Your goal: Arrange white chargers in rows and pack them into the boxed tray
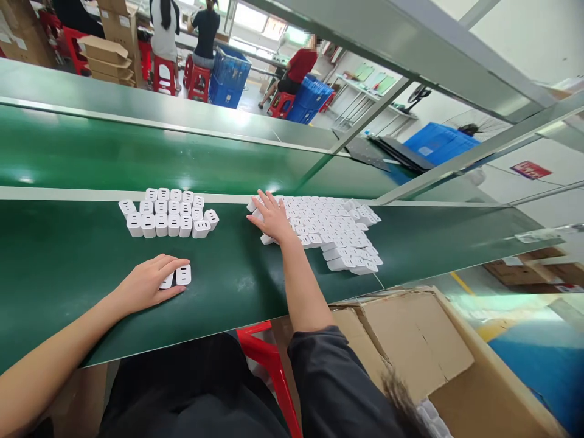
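My left hand [148, 283] rests on the green work surface with thumb and fingers closed around two small white USB chargers [184, 275], each marked with two dark slots. Part of one is under my fingers. Beyond that hand, more of these chargers stand in short rows as a smaller group [173, 224], a few at its ends turned askew. My right hand [272, 220] lies with fingers spread over the left end of a larger block of chargers [326, 222], covering some of them. That block has an uneven right edge.
A white strip [68, 194] runs behind the green surface [219, 292]. At lower right stands an open cardboard box [410, 340] with white pieces inside. A red stool [269, 356] is by my legs. Metal posts slant across the right; people sit farther back near blue crates [230, 70].
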A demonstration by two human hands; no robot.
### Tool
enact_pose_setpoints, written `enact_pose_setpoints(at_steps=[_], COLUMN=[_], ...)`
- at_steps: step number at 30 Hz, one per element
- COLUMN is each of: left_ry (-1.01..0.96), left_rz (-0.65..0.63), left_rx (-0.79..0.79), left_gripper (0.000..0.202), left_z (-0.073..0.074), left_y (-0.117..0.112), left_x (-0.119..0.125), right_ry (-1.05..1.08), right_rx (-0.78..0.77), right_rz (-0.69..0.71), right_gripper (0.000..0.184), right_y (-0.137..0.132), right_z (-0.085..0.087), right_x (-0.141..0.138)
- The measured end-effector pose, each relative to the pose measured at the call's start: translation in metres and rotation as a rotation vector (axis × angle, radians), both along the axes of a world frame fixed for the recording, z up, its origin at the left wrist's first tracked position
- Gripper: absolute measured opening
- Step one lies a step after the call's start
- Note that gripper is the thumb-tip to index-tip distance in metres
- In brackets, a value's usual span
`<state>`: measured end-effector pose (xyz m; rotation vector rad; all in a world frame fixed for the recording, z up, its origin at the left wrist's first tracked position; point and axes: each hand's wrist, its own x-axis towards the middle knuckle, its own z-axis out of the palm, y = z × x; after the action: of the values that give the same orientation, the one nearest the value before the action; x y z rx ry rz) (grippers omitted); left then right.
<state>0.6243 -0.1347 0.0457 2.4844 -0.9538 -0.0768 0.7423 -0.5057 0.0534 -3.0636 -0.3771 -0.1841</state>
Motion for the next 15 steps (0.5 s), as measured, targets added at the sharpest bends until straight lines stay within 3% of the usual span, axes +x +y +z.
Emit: enact_pose_setpoints(at_steps=[3, 7, 12, 15], left_ry=[0.005, -0.014, -0.023, -0.022], left_rz=[-0.004, -0.015, -0.015, -0.04], left_rx=[-0.014, -0.022, -0.01, 0.003], left_gripper=[0.047, 0.048, 0.049, 0.048], left_z=[0.0, -0.001, -0.001, -0.002], left_y=[0.0, 0.0, -0.001, -0.001], left_x=[0.0, 0.0, 0.0, 0.0], right_ry=[0.084, 0.039, 0.012, -0.09], right_rx=[-0.001, 0.014, -0.041, 0.053], right_rz=[-0.062, -0.138, -0.132, -0.045], right_gripper=[0.056, 0.052, 0.047, 0.045], right_y=[0.001, 0.002, 0.009, 0.024], right_z=[-0.011, -0.019, -0.006, 0.008], right_x=[0.012, 0.02, 0.019, 0.007])
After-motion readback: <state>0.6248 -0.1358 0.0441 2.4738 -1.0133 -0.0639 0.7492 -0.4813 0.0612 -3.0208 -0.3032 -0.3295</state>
